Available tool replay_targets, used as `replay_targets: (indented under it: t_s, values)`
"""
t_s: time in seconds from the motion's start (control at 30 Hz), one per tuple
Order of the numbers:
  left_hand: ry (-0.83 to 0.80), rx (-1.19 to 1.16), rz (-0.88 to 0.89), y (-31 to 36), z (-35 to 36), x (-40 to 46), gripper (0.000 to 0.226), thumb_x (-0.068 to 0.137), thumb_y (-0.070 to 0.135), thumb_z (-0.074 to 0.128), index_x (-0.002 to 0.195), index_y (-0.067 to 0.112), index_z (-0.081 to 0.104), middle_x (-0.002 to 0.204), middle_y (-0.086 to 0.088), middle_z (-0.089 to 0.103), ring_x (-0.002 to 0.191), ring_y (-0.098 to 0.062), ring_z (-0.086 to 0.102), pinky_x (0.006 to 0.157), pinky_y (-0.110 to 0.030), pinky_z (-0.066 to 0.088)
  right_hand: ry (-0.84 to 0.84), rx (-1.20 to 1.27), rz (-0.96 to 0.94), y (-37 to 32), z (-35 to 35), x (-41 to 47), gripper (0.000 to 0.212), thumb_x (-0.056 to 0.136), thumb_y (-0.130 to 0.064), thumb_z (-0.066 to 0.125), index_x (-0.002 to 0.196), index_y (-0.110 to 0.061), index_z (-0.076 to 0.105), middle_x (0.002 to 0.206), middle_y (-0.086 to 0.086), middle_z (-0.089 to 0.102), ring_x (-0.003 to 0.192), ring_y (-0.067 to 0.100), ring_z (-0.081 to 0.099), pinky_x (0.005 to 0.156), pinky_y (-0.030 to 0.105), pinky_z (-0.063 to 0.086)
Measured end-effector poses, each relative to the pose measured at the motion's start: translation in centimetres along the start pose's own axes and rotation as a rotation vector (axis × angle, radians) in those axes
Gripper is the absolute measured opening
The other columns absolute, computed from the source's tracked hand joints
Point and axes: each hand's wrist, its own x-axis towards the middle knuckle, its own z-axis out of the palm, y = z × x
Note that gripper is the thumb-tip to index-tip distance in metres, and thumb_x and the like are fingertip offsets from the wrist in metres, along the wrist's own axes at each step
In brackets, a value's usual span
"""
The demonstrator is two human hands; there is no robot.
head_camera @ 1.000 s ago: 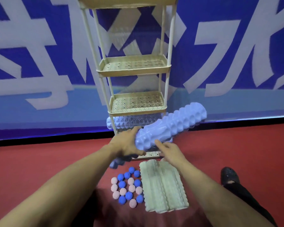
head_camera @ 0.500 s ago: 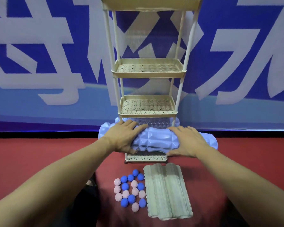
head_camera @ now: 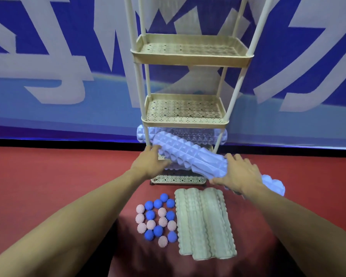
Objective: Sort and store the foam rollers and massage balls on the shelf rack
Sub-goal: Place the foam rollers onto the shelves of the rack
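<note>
I hold a long pale-blue ridged foam roller [head_camera: 190,154] slantwise in front of the beige shelf rack [head_camera: 190,61]. Its left end points up at the rack's lowest gap and its right end [head_camera: 274,184] sticks out past my wrist. My left hand [head_camera: 150,164] grips the roller near its left end. My right hand [head_camera: 238,173] wraps over it further right. Another blue roller [head_camera: 188,134] lies across the back of the bottom tier [head_camera: 178,179]. Grey-green rollers [head_camera: 206,222] and several blue and pink spiky balls [head_camera: 156,218] lie on the floor before me.
The rack's two upper tiers [head_camera: 185,111] hold nothing. The red floor [head_camera: 58,176] spreads to both sides. A blue and white banner wall [head_camera: 48,76] stands right behind the rack. A bit of pale-blue roller shows under the held one on the bottom tier.
The blue roller was level under both palms at the rack's foot. Now it is lifted and turned slantwise, its left end toward the rack and its right end nearer me.
</note>
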Motion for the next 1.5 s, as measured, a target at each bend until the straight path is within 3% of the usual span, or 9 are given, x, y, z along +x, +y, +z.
replay_targets:
  t_s: [0.27,0.43,0.57,0.7,0.87,1.03,1.23,1.37,1.5]
  values:
    - [-0.031,-0.574,-0.297,-0.7,4.1,5.6,0.090,0.082,0.063,0.070,0.147,0.008,0.040,0.133,-0.008,0.056,0.118,-0.027,0.059,0.103,-0.043,0.049,0.052,0.144,-0.011,-3.4,2.6,6.7,0.100,0.057,-0.083,0.069,0.134,-0.027,0.042,0.125,0.004,0.055,0.110,0.032,0.058,0.086,0.046,0.048]
    - [-0.024,-0.858,-0.335,0.2,6.6,9.2,0.042,0.081,0.060,0.074,0.095,0.023,0.060,0.097,0.005,0.070,0.105,-0.029,0.068,0.092,-0.041,0.055,0.110,0.155,-0.091,-5.5,3.6,11.0,0.100,0.057,-0.085,0.069,0.132,-0.023,0.045,0.129,0.002,0.057,0.118,0.032,0.057,0.088,0.044,0.047]
    - [-0.066,-1.237,-0.404,1.1,7.3,11.6,0.047,0.081,0.051,0.079,0.111,0.017,0.070,0.096,0.000,0.077,0.086,-0.018,0.075,0.066,-0.032,0.059,0.131,0.172,-0.145,-7.5,3.5,13.9,0.103,0.061,-0.081,0.071,0.138,-0.018,0.043,0.132,0.005,0.056,0.122,0.030,0.055,0.094,0.042,0.045]
    - [-0.019,-1.502,-0.466,1.7,7.4,13.1,0.040,0.088,0.038,0.076,0.114,0.010,0.066,0.090,-0.005,0.079,0.072,-0.020,0.076,0.061,-0.040,0.061,0.086,0.165,-0.184,-9.9,3.3,15.4,0.094,0.066,-0.079,0.069,0.131,-0.015,0.047,0.127,0.009,0.058,0.119,0.032,0.056,0.091,0.041,0.044]
    - [0.163,-1.541,-0.508,0.4,8.2,14.3,0.032,0.088,0.025,0.077,0.111,0.004,0.066,0.098,-0.010,0.072,0.081,-0.023,0.070,0.078,-0.050,0.061,0.302,0.131,-0.282,-9.0,4.5,15.3,0.081,0.071,-0.076,0.067,0.124,-0.017,0.055,0.114,0.005,0.060,0.112,0.029,0.053,0.095,0.039,0.034]
    - [0.222,-1.573,-0.499,-1.2,8.3,15.5,0.033,0.088,0.030,0.077,0.104,0.004,0.068,0.097,-0.009,0.070,0.088,-0.020,0.069,0.081,-0.048,0.062,0.634,0.413,-0.249,-3.6,7.2,13.2,0.056,0.075,-0.058,0.078,0.111,-0.019,0.063,0.109,0.002,0.055,0.099,0.026,0.051,0.086,0.039,0.042]
    - [0.276,-1.709,-0.444,-2.5,8.7,17.1,0.039,0.089,0.025,0.077,0.109,-0.002,0.057,0.107,-0.015,0.056,0.100,-0.030,0.059,0.082,-0.053,0.061,0.219,0.856,-0.060,-0.8,8.0,14.2,0.090,0.073,-0.049,0.085,0.140,-0.023,0.030,0.145,-0.001,0.033,0.131,0.022,0.040,0.108,0.043,0.040]
    - [0.242,-1.744,-0.428,-2.2,9.8,17.2,0.064,0.092,0.010,0.071,0.140,-0.012,0.034,0.128,-0.028,0.061,0.108,-0.033,0.070,0.081,-0.042,0.062,0.154,1.076,-0.002,-1.6,7.7,15.3,0.075,0.081,-0.031,0.083,0.122,-0.023,0.022,0.129,-0.005,0.032,0.114,0.018,0.049,0.103,0.045,0.046]
    - [0.119,-1.501,-0.380,-0.3,10.8,17.8,0.070,0.094,0.010,0.069,0.145,-0.004,0.024,0.136,-0.021,0.057,0.107,-0.023,0.071,0.082,-0.039,0.062,0.143,1.244,0.093,-0.9,7.2,16.7,0.078,0.084,-0.022,0.082,0.133,-0.011,0.023,0.126,-0.006,0.043,0.105,0.005,0.055,0.095,0.031,0.049]
